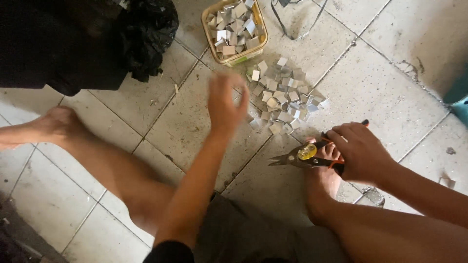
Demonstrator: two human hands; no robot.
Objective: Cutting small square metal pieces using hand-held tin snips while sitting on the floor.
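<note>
My right hand grips the handles of a pair of metal snips with a yellow pivot and red-black handles, blades pointing left just above my right foot. My left hand is blurred in motion over the tiled floor, fingers loosely spread, beside a heap of small shiny metal squares. I cannot make out anything in that hand. A tan plastic basket behind the heap holds several more of the same squares.
A black plastic bag and a dark bundle lie at the top left. My bare left leg stretches across the cracked white tiles. A dark strap lies beside the basket. A teal object stands at the right edge.
</note>
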